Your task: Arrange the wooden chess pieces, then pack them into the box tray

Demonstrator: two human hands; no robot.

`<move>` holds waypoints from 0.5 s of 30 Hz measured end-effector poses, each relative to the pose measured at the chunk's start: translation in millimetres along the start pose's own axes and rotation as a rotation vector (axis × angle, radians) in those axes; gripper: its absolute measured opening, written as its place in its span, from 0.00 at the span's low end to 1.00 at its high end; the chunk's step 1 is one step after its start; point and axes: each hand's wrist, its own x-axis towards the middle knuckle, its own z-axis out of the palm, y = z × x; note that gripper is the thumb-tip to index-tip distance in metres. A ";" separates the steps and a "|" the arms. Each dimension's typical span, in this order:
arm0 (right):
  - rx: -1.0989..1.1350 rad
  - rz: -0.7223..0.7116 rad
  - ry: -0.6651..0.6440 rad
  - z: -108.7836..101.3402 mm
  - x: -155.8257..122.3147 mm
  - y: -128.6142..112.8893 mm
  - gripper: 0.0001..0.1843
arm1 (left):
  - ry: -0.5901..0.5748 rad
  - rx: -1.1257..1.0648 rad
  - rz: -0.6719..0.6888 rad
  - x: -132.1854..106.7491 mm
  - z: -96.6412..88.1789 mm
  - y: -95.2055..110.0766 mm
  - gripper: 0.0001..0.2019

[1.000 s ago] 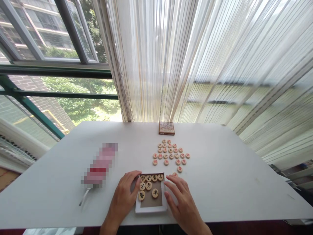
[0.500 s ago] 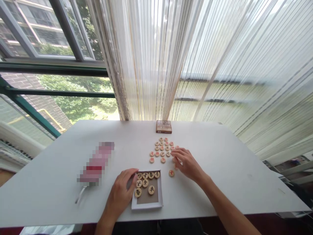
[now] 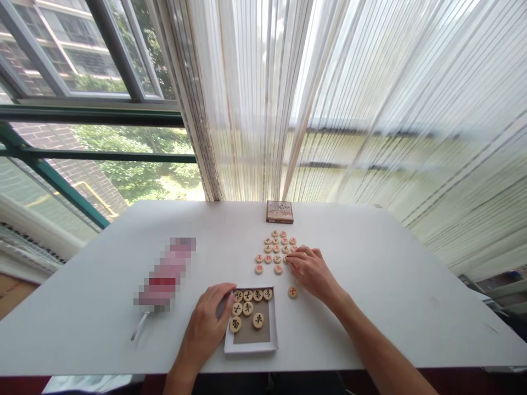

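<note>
A shallow white box tray (image 3: pixel 251 348) lies near the table's front edge, with several black-marked Chinese chess pieces (image 3: pixel 258 321) inside it, mostly in its upper and left parts. My left hand (image 3: pixel 207 317) grips the tray's left wall at the upper corner, thumb toward the inside. Beyond the tray, several loose Chinese chess pieces (image 3: pixel 268 258), red and black, are spread face up on the table. My right hand (image 3: pixel 313 271) is over their right side, fingertips closed on a piece (image 3: pixel 286 259) that is mostly hidden. One red-marked piece (image 3: pixel 292 292) sits apart, right of the tray.
A brown printed box (image 3: pixel 280 212) stands at the back of the white table (image 3: pixel 382 263). A blurred pink item (image 3: pixel 167 271) with a pale strap lies to the left. Behind the table hang string curtains (image 3: pixel 255 109) beside an open window.
My right hand has shifted slightly, its fingertips now at a black piece on the right of the group. My left hand stays on the tray. The view has turned a little.
</note>
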 end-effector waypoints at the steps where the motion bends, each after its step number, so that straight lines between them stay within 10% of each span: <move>1: 0.003 0.002 -0.002 0.7 -0.8 0.3 0.12 | -0.001 0.000 0.001 -0.1 0.0 -0.1 0.12; 15: 0.056 0.037 0.026 1.8 -1.3 -2.7 0.08 | -0.005 0.001 -0.003 0.2 -2.2 3.7 0.12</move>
